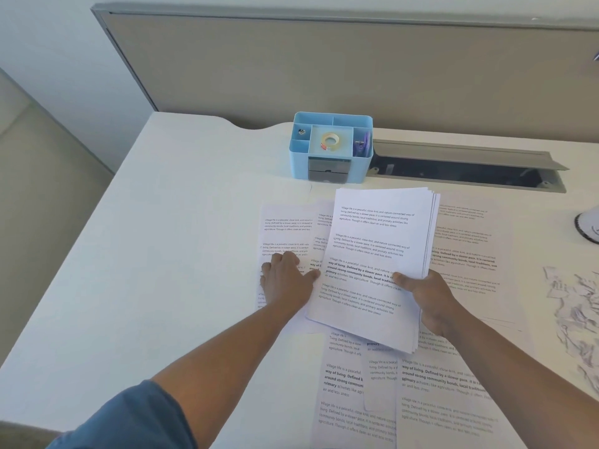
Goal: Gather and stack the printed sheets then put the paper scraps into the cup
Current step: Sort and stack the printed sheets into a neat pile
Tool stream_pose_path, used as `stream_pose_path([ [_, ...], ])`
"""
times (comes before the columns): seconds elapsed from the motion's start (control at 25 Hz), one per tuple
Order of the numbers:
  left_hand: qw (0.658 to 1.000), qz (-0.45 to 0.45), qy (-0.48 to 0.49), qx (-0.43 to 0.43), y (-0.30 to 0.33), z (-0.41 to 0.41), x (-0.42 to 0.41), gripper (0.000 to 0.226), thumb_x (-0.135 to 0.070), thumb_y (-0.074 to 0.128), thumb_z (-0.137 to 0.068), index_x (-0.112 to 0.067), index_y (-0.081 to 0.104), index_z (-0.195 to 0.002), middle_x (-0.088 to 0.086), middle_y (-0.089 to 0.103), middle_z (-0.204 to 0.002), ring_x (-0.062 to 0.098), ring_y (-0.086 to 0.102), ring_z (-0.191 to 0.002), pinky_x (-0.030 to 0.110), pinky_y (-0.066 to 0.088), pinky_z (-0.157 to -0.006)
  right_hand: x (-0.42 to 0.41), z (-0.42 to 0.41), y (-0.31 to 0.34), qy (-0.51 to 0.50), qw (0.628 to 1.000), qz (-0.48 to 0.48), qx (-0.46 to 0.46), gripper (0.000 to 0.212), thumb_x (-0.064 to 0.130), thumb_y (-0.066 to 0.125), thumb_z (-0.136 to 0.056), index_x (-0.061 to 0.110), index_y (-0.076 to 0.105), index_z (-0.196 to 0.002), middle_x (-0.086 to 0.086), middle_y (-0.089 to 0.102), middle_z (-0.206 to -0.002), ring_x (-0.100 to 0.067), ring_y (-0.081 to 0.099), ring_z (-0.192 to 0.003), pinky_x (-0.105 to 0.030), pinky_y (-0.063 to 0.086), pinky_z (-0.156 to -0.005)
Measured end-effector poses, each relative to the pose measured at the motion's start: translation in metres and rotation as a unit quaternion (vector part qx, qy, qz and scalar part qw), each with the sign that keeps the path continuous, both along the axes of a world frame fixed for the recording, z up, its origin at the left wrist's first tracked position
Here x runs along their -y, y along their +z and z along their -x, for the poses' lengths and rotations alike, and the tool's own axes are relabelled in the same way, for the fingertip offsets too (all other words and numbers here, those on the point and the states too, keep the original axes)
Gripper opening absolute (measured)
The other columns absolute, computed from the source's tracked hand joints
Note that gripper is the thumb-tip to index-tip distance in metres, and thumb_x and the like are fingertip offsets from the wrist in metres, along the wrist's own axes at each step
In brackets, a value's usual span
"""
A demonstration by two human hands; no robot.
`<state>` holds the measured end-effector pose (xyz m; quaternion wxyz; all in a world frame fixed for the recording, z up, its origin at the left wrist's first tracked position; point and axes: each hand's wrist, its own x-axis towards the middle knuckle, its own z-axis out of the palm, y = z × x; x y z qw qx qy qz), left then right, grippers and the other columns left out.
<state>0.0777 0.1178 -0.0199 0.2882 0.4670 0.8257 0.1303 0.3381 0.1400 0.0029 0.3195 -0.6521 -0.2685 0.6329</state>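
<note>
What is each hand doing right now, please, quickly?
Left hand: open, fingers flat on a loose printed sheet on the desk.
Right hand: gripping the gathered stack of sheets, thumb on top.

A gathered stack of sheets lay at the middle of the desk, over loose sheets spread left, right and nearer the person. A desk organiser stood behind the stack. Paper scraps lay at the right edge, with a cup behind them.
</note>
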Motion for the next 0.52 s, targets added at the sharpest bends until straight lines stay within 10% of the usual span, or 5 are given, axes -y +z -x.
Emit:
stream_pose_path([
  [0.2,0.997,0.003,0.026,0.073,0.007,-0.006,-0.014,0.046,-0.035,0.064,-0.099,-0.012,0.055,-0.137,0.006,0.057,-0.138,0.026,0.055,-0.123,0.040,0.049,-0.097,-0.002,-0.002,-0.005,0.007,1.000,0.003,-0.003,0.012,0.005,0.070,-0.094,0.015,0.072,-0.101,0.003,0.079,-0.086,-0.016,0.076,-0.072,-0.030,0.055,-0.057],
  [0.36,0.983,0.033,0.084,0.162,0.014,-0.012,-0.024,0.048,-0.012,0.056,-0.096,-0.007,0.050,-0.144,0.013,0.060,-0.134,0.022,0.061,-0.091,0.025,0.045,-0.060,-0.002,0.000,-0.011,0.015,1.000,0.007,-0.001,0.011,0.005,0.068,-0.096,0.015,0.071,-0.102,0.003,0.078,-0.084,-0.017,0.074,-0.073,-0.030,0.055,-0.056],
  [0.52,0.970,0.057,0.125,0.199,0.017,-0.007,-0.031,0.017,-0.001,0.050,-0.088,-0.016,0.056,-0.090,0.005,0.053,-0.090,0.021,0.041,-0.069,0.025,0.035,-0.058,-0.004,0.000,-0.018,0.025,0.999,0.021,0.006,0.016,0.008,0.069,-0.096,0.014,0.070,-0.111,-0.004,0.077,-0.100,-0.025,0.073,-0.087,-0.035,0.056,-0.064],
])
